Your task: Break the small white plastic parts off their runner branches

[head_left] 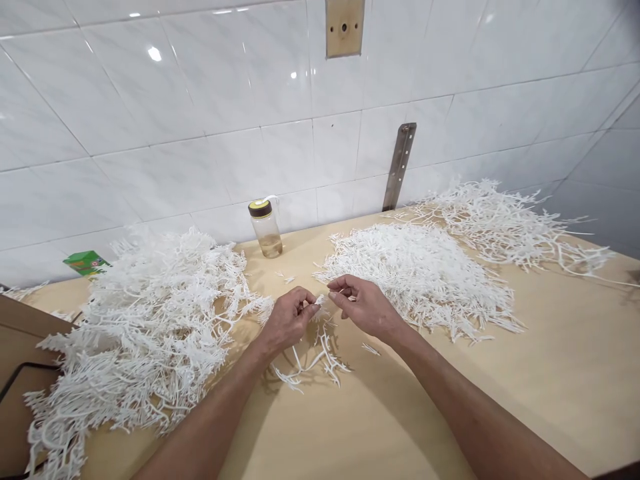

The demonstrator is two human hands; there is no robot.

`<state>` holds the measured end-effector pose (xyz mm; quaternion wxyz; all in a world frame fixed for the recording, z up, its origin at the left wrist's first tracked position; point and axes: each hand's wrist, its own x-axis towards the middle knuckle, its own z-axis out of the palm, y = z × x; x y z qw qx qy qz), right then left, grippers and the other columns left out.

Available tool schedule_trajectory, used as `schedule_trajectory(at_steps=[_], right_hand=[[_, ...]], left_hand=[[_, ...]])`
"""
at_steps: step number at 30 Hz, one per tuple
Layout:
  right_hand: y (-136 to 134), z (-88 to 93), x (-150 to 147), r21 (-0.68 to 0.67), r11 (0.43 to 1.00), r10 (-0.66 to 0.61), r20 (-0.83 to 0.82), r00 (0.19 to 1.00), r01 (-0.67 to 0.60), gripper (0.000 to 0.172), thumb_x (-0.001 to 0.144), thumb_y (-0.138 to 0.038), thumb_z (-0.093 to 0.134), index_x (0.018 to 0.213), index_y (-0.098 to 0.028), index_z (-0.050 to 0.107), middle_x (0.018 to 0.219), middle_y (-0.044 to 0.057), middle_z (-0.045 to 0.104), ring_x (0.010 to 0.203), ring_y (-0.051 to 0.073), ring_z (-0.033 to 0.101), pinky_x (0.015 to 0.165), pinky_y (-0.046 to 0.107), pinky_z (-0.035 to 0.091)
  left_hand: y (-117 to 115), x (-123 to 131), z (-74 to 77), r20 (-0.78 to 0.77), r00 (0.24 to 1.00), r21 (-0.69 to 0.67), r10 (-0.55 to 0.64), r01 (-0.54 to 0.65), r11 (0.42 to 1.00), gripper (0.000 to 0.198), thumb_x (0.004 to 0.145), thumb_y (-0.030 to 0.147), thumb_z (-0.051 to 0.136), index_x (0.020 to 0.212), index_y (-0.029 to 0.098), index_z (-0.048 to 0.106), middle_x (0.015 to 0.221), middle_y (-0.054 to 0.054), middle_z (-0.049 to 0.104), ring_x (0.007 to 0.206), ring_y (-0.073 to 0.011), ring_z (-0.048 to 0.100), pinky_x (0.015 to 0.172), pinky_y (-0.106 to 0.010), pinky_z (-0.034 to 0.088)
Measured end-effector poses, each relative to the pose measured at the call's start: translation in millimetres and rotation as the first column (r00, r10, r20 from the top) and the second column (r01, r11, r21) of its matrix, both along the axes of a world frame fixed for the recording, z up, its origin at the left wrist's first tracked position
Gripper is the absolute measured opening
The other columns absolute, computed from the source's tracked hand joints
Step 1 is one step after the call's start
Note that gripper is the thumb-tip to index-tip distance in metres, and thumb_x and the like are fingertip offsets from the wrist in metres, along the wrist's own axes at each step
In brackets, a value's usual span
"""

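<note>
My left hand (293,317) is closed, its thumb and forefinger pinching a white branched plastic sprig (325,353). Thin forked stems of the sprig hang below the fingers, just above the table, and its upper tips show between my two hands. Close by on the right, my right hand (365,307) has its fingers bent toward these tips. A small gap shows between its thumb and forefinger, and nothing can be made out in it. Behind this hand spreads a flat heap of short white plastic pieces (415,273). A taller tangle of white branched sprigs (165,320) lies left of my left hand.
A lidded bottle (269,233) with some liquid stands near the tiled wall (210,100). Longer white branches (510,223) lie at the back right. A green box (86,262) and a brown carton (25,373) are at the left. A metal strip (400,167) leans on the wall.
</note>
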<state>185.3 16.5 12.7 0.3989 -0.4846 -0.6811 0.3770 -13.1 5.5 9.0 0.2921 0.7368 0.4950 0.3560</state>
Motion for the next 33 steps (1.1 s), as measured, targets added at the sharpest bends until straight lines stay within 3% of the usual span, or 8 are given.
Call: schedule_trajectory(at_steps=[4, 9, 20, 25, 33], right_hand=[[-1.5, 3.1, -1.0, 0.075, 0.996, 0.037, 0.060, 0.998, -0.041, 0.021, 0.087, -0.033, 0.059, 0.097, -0.019, 0.071, 0.093, 0.008, 0.072, 0.075, 0.019, 0.066, 0.065, 0.032, 0.053], [-2.0, 1.9, -3.5, 0.126, 0.991, 0.018, 0.162, 0.987, -0.038, 0.017, 0.086, -0.031, 0.058, 0.080, -0.021, 0.071, 0.081, 0.004, 0.071, 0.077, 0.019, 0.064, 0.071, 0.032, 0.049], [-2.7, 3.6, -3.5, 0.093, 0.993, 0.058, 0.118, 0.991, -0.069, 0.020, 0.089, -0.031, 0.055, 0.080, -0.020, 0.068, 0.077, 0.003, 0.069, 0.071, 0.017, 0.062, 0.065, 0.029, 0.048], [-3.4, -2.1, -4.7, 0.245, 0.969, -0.023, 0.249, 0.968, -0.040, 0.015, 0.088, -0.021, 0.053, 0.077, -0.019, 0.063, 0.079, 0.003, 0.066, 0.071, 0.016, 0.058, 0.065, 0.029, 0.044], [-7.1, -13.5, -23.1, 0.503, 0.864, -0.244, 0.469, 0.849, -0.031, 0.019, 0.094, -0.015, 0.044, 0.080, -0.018, 0.056, 0.084, 0.007, 0.060, 0.069, 0.017, 0.054, 0.060, 0.028, 0.039]], left_hand=[[-2.6, 2.3, 1.9, 0.023, 1.000, -0.045, -0.020, 0.021, 0.999, 0.010, 0.084, 0.027, 0.057, 0.079, 0.018, 0.061, 0.063, 0.003, 0.052, 0.057, -0.0112, 0.044, 0.055, -0.024, 0.035], [-5.4, 4.5, 6.3, 0.054, 0.998, -0.055, -0.037, 0.040, 0.998, 0.012, 0.084, 0.029, 0.057, 0.078, 0.018, 0.058, 0.064, 0.003, 0.053, 0.060, -0.0121, 0.046, 0.059, -0.025, 0.037], [-5.6, 3.8, 2.2, 0.086, 0.994, -0.076, -0.061, 0.068, 0.995, 0.017, 0.085, 0.031, 0.057, 0.074, 0.018, 0.054, 0.069, 0.001, 0.052, 0.065, -0.0133, 0.046, 0.061, -0.026, 0.037], [-7.0, 4.7, 0.4, 0.041, 0.997, -0.039, -0.062, 0.063, 0.997, 0.015, 0.086, 0.028, 0.055, 0.074, 0.019, 0.054, 0.071, 0.001, 0.052, 0.068, -0.0143, 0.047, 0.063, -0.027, 0.038], [-4.7, 8.5, -2.2, 0.025, 0.999, 0.039, -0.024, 0.023, 0.999, 0.015, 0.086, 0.021, 0.050, 0.071, 0.020, 0.050, 0.069, 0.002, 0.050, 0.068, -0.0143, 0.046, 0.065, -0.027, 0.037]])
